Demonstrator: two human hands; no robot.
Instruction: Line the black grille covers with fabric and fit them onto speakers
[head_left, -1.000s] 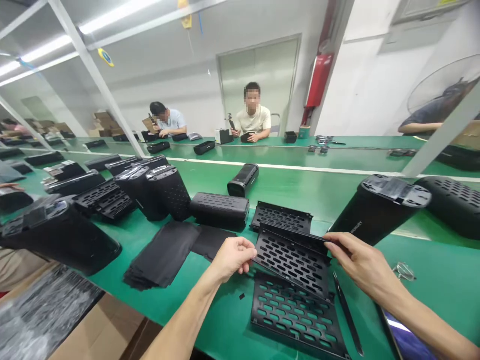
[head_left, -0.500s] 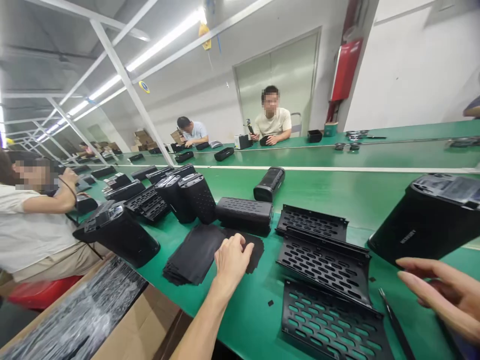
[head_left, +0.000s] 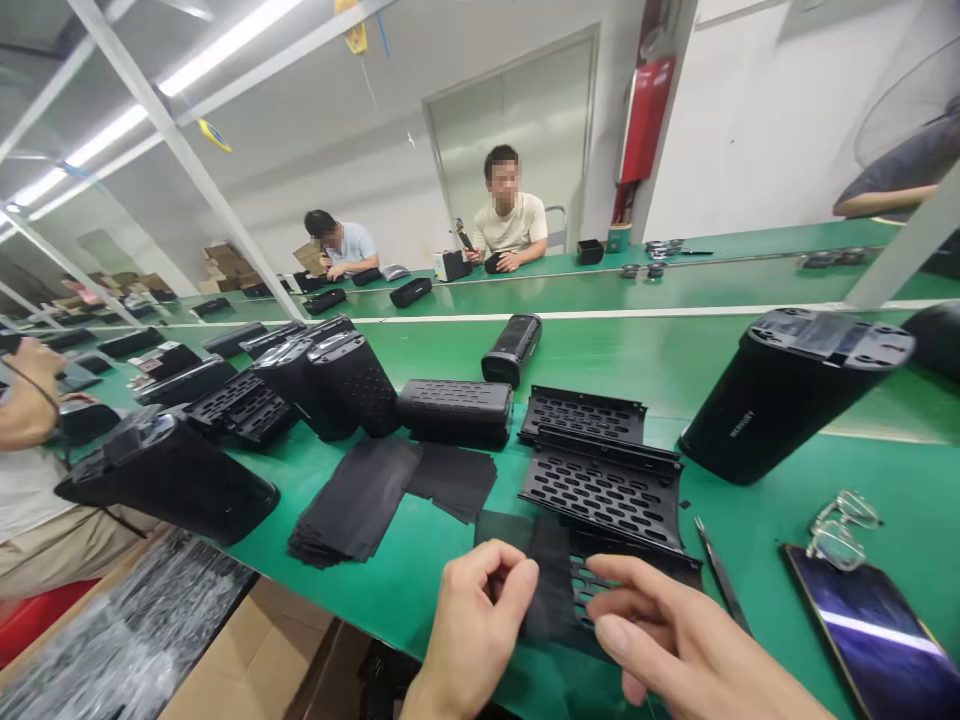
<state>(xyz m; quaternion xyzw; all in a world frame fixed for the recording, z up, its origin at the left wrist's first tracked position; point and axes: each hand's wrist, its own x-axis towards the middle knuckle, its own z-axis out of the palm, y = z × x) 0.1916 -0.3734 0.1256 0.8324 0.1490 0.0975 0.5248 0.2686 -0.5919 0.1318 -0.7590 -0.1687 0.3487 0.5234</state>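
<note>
While my left hand [head_left: 480, 620] pinches a black sheet [head_left: 553, 575], not yet released, partly over the near panel [head_left: 634, 548], my right hand [head_left: 667, 635] hovers, fingers parted, and I judge the dark-slotted middle panel [head_left: 604, 490] already lined.

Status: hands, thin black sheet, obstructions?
Left hand pinching thin black sheet. Right hand open over black perforated panel. Slim dark tool alongside, clear of sheet.

The left grip [head_left: 478, 622] sits low, thumb and forefinger pinched together at the tips, its wrist [head_left: 435, 698] by the bottom edge. Just beside it, not touching, the right grip [head_left: 667, 632] extends from the lower right, thumb and forefinger parted, the other fingers loosely curled.
</note>
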